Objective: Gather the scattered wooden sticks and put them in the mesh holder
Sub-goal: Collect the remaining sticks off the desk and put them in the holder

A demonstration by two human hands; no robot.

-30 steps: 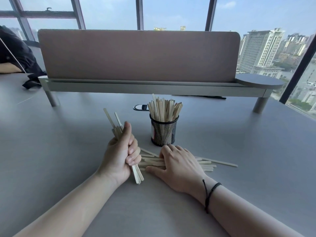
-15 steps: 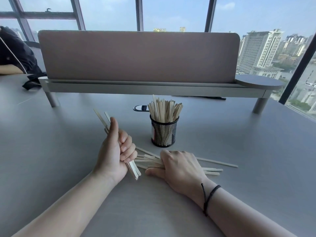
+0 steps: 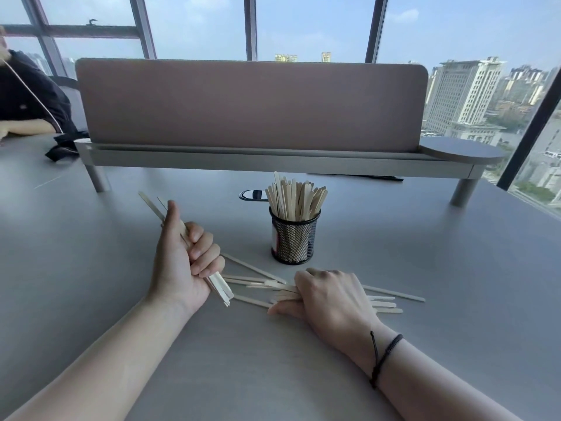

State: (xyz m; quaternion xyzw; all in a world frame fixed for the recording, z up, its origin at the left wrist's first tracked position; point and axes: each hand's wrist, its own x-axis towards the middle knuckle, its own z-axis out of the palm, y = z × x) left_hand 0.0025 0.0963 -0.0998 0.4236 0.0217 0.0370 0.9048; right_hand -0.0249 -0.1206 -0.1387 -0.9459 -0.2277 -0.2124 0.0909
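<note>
The right hand [image 3: 331, 296] covered the middle of the loose sticks [image 3: 391, 299] lying crosswise before the holder [image 3: 294, 237], fingers curled on them. The left hand [image 3: 185, 259] clenched a bundle [image 3: 220, 284] slanting away leftward.

Bright daylight is pouring in through the tall dark-framed windows [image 3: 252, 25] at the back, lighting the smooth grey table [image 3: 425, 268] evenly. The tall pinkish-brown screen panel [image 3: 252, 101] is standing backlit and looking dull. Soft shadows are lying under the black wire-mesh holder [image 3: 294, 238] and beneath both forearms. The wide lens is bending the window frames outward at the edges. The distant pale city buildings [image 3: 467, 89] are appearing hazy, perhaps from smog rather than focus. The near things are reading sharp.
</note>
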